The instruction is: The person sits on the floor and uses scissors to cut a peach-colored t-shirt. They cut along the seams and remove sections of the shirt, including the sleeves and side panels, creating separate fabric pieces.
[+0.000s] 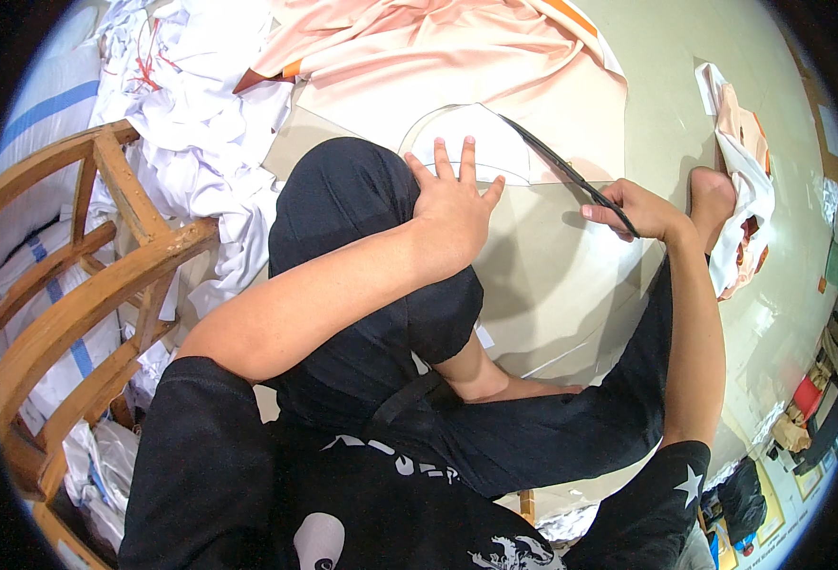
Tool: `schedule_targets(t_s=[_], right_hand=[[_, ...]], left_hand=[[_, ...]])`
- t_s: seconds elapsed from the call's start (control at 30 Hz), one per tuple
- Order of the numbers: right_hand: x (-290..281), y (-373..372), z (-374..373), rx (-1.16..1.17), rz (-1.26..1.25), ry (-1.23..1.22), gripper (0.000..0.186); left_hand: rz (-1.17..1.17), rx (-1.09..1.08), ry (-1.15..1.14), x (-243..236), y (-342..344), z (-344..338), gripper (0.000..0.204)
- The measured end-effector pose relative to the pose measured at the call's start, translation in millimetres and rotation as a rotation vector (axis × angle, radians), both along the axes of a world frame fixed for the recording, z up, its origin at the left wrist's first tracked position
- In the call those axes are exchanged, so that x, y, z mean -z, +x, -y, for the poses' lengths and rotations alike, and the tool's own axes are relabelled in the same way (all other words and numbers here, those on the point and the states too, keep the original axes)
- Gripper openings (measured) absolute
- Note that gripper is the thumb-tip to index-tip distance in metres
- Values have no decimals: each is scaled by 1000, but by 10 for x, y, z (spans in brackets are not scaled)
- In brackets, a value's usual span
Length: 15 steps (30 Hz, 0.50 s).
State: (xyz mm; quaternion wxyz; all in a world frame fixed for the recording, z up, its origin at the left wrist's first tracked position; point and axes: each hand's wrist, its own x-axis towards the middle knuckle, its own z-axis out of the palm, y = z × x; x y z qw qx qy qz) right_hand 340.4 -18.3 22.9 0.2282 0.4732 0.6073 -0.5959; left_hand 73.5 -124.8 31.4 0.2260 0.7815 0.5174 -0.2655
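My left hand (453, 199) lies with fingers spread, its fingertips on a white half-round piece (497, 142) that rests on peach cloth (457, 52). I cannot tell whether that piece is paper or fabric. In my right hand (639, 211) is a pair of long dark scissors (554, 160), gripped by the handles. The blades point up and left, their tips at the right side of the white piece. The cloth's near edge runs below the blades over the pale floor (561, 275).
A wooden chair frame (105, 294) stands close at left, beside heaped white fabric (191, 123). My bent legs in black trousers (343, 209) frame the work. White and peach scraps (747, 190) lie by my foot at right. A black bag (744, 499) sits at lower right.
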Motion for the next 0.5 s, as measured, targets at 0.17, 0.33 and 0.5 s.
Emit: schedule_targets(t_s=[0.17,0.33,0.5], right_hand=[[21,-33,-57,-30,-1,-16,56],[47,-31,-57,-15,-44,-31,54],[29,-47,-103,-49,9,4,53]], left_hand=[[-4,0,2,-1,1,-4,66],[-5,-2,-13,-4,2,-10,65],[-8,8,-21,-16,-2,-9,65]])
